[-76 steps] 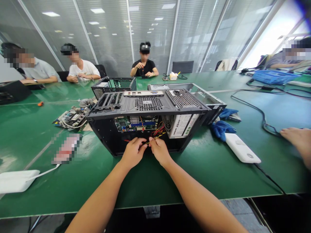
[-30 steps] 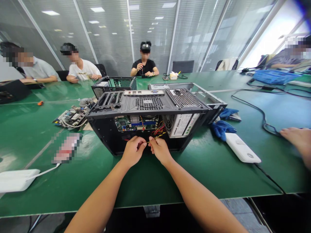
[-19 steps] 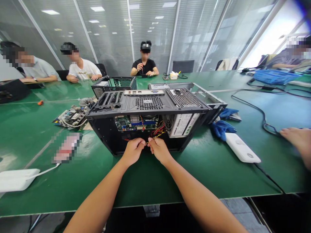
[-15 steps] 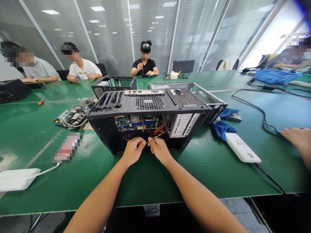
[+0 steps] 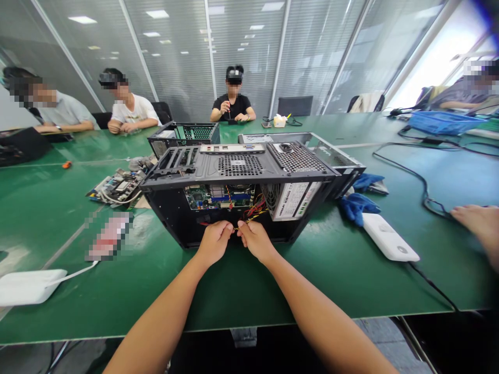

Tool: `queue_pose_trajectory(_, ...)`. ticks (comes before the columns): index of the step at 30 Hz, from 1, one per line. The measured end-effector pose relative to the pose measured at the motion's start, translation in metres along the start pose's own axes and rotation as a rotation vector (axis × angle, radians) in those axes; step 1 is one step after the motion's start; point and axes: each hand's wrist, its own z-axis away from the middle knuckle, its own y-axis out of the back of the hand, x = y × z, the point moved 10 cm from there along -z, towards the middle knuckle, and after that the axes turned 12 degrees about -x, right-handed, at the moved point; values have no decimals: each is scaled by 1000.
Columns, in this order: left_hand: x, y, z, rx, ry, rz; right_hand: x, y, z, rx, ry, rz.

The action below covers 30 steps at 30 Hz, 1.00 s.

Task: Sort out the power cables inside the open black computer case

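A black computer case [image 5: 167, 202] lies with its open side toward me, its vented panel on top. Inside it a motherboard [image 5: 198, 198] shows at the left and a labelled power supply [image 5: 296, 201] at the right. Red, yellow and black cables [image 5: 255, 209] hang from the power supply. In front of the opening, my left hand [image 5: 215, 240] pinches a thin yellow-and-black cable [image 5: 236, 227]. Close beside it, my right hand [image 5: 253, 238] is closed on the same cable. What lies between the fingertips is too small to make out.
Two more cases [image 5: 187, 132] [image 5: 317, 145] stand behind. Loose circuit boards [image 5: 119, 187] and a phone [image 5: 111, 236] lie left, near a white power bank [image 5: 31, 286]. Blue gloves [image 5: 358, 206], another power bank [image 5: 390, 237] and a person's hand [image 5: 477, 221] are right. People sit around the table.
My hands have hardly moved and keep their hold on the cable. The person in white at the back left has brought their hands together.
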Motion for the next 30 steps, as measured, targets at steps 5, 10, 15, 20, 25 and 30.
queue_pose_trajectory(5, 6, 4, 3, 46, -34, -96, 1, 1, -2, 9, 33, 26)
queue_pose_trajectory(10, 15, 3, 7, 83, -109, -278, 2, 5, -3, 38, 30, 14)
queue_pose_trajectory(15, 11, 0, 7, 80, -103, -266, 3, 4, -4, 22, 38, 32)
queue_pose_trajectory(20, 9, -1, 6, 73, -92, -222, 2, 4, -3, 23, 38, 37)
queue_pose_trajectory(25, 12, 3, 8, 122, -114, -252, -1, 7, -3, 51, 50, 64)
queue_pose_trajectory(30, 9, 3, 9, 137, -114, -238, 0, 9, -4, 59, 67, 80)
